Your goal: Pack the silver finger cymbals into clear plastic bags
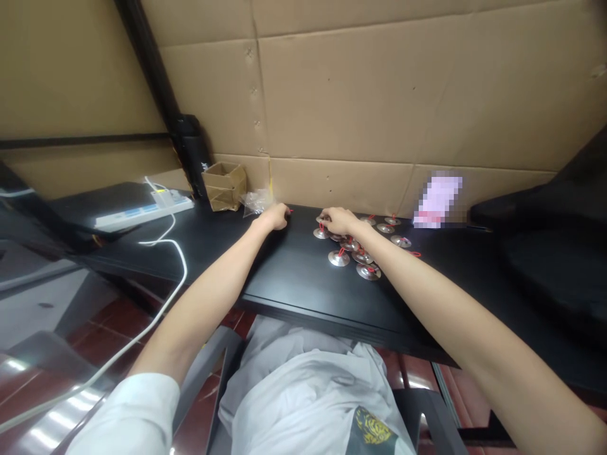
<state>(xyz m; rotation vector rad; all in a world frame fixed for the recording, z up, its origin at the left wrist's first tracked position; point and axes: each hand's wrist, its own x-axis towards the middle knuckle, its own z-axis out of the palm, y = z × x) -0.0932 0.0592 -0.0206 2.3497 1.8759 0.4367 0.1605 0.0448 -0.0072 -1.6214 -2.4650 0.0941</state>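
Note:
Several small silver finger cymbals [338, 258] with red cord loops lie in a loose group on the black table [294, 272]. My right hand [342, 220] reaches over the far left of this group. Its fingers are bent down and closed at a finger cymbal [321, 232] there; the palm hides part of the pile. Further left, my left hand [275, 217] rests near the back of the table with its fingers curled. A bit of red cord [291, 210] shows at its fingertips, and whatever else it holds is hidden.
A small open cardboard box [225, 186] and a crumpled clear plastic bag [257, 201] stand left of my left hand. Farther left lies a white power strip [142, 213] with a trailing cable. A pixelated pinkish phone-like panel [437, 199] leans on the cardboard wall [341, 95]. A dark bulky object [559, 240] sits right.

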